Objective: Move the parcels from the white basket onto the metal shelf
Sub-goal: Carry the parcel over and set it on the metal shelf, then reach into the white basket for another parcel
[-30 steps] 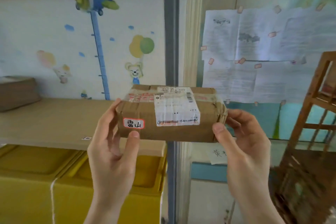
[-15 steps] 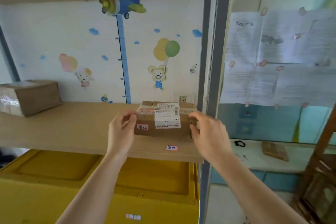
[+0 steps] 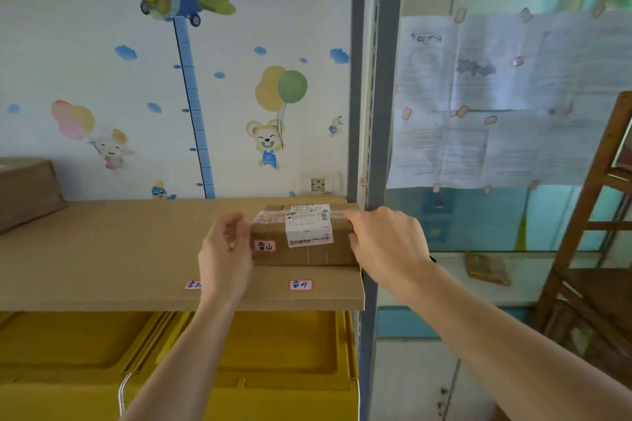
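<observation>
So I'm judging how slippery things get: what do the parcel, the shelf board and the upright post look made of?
Parcel: brown corrugated cardboard, matte, under glossy clear tape with a white paper label. Shelf board: tan, matte, likely fibreboard or laminate; no grain shows. Upright post: grey painted metal, judging by its slotted edge.

- Left hand (image 3: 225, 249): bare, no glove, ring or other covering visible.
- Right hand (image 3: 386, 243): bare, no glove visible; a small dark item shows at the wrist edge, too small to identify.
- Left forearm (image 3: 181, 362): bare; no sleeve within view.
- Right forearm (image 3: 506, 335): bare; no sleeve within view.
</observation>
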`<state>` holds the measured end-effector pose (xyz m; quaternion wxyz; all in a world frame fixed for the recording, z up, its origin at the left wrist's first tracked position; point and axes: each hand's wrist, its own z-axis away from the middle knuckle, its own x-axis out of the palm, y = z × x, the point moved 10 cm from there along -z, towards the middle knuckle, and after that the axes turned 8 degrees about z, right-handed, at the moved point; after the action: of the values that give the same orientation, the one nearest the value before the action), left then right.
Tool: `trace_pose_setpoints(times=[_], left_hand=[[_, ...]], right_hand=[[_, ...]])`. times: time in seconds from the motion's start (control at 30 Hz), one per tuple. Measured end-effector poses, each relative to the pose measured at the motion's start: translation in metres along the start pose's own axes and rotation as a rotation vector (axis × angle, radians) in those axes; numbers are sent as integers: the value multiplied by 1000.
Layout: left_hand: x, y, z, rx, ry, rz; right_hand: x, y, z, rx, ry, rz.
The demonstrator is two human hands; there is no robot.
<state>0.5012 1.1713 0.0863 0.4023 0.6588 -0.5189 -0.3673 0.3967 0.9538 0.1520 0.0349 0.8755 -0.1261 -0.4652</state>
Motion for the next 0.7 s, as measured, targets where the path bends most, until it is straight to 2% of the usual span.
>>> trace_pose_setpoints(times=[0.07, 0.13, 0.2, 0.33, 0.57, 0.7], left_hand=[[-1, 40, 22, 268, 20, -20], [23, 85, 56, 544, -89, -2], [61, 116, 85, 661, -234, 80], [156, 166, 140, 741, -465, 255], [374, 237, 284, 678, -777, 499], [479, 282, 366, 665, -884, 649]], right_hand=[[-19, 15, 11, -38, 174, -205], [-41, 44, 31, -52, 370, -435], [-50, 86, 54, -18, 454, -629], [-55, 186, 99, 96, 414, -794], [-94, 399, 214, 244, 453, -651], [-116, 510, 276, 327, 476, -580]])
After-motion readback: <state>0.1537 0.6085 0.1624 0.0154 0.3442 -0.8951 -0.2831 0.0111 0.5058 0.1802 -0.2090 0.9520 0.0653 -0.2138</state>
